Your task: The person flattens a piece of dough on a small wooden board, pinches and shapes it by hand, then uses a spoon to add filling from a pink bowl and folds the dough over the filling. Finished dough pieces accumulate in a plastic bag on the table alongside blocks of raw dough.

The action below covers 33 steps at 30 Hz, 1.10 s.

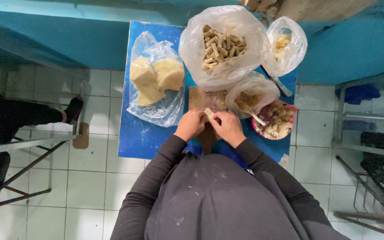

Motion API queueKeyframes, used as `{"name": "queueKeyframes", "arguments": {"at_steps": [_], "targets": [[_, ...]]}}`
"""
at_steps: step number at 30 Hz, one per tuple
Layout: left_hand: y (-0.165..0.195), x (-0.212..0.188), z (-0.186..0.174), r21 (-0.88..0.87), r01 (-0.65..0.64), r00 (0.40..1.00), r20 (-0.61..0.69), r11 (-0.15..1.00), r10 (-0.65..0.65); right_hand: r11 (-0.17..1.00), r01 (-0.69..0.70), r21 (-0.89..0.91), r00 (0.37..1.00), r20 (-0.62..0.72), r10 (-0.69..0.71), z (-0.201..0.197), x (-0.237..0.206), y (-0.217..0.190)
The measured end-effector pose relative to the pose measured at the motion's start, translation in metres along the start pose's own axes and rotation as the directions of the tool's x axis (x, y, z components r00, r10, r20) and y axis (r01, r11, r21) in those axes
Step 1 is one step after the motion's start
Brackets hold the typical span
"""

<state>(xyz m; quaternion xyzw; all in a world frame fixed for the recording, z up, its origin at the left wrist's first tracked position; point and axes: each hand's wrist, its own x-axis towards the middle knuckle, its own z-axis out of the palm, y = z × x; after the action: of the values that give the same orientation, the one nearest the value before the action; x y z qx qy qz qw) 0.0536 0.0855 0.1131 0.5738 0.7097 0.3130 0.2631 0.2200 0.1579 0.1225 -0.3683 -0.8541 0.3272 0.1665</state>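
- Head view, straight down: the blue table (134, 138) sits against a blue wall, and everything gets placed from the wooden cutting board (203, 100) at its middle.
- Both hands meet at the board's near edge. The left hand (191, 124) has its fingers curled in, pinching a small pale dough piece (209, 112) from its left side.
- The right hand (228, 127) closes on the same piece from the other side, fingers bent, thumb tucked toward it. The two hands touch each other, with the dough piece showing just above the knuckles.
- Left of the board lies a clear plastic bag of pale yellow dough slabs (155, 82), flat on the table.
- Beyond the board, touching its far edge, stands a big open bag of rolled dough sticks (223, 44), stacked thick inside.
- Further right of that one, by the table's far corner, is a smaller clear bag (286, 44) with a few pale pieces in it.
- Just right of the board sits a third crumpled bag (250, 91), and beside it a pink bowl (292, 106) of cut chunks with a white spoon (250, 113) leaning in.
- A metal utensil (281, 85) pokes out between the bags, beyond the bowl.
- Far left of the board, off the table, another person's dark sleeve (18, 116) reaches over a metal frame on the tiled floor (89, 178).
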Motion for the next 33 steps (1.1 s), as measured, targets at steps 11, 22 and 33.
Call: {"name": "queueKeyframes", "arguments": {"at_steps": [11,22,33], "targets": [[0.003,0.010,-0.001,0.015,0.028,0.999,0.015,1.000,-0.028,0.962,0.207,-0.180,0.959,-0.159,-0.236,0.003,-0.020,-0.006],[0.001,0.009,0.002,0.009,0.030,0.999,0.012,1.000,-0.030,0.873,0.440,-0.209,0.877,-0.109,-0.468,-0.011,-0.026,-0.001],[0.008,-0.014,0.012,0.092,-0.132,0.982,-0.126,0.987,0.143,0.998,0.059,-0.030,0.971,-0.228,-0.065,0.007,-0.003,-0.009]]}}
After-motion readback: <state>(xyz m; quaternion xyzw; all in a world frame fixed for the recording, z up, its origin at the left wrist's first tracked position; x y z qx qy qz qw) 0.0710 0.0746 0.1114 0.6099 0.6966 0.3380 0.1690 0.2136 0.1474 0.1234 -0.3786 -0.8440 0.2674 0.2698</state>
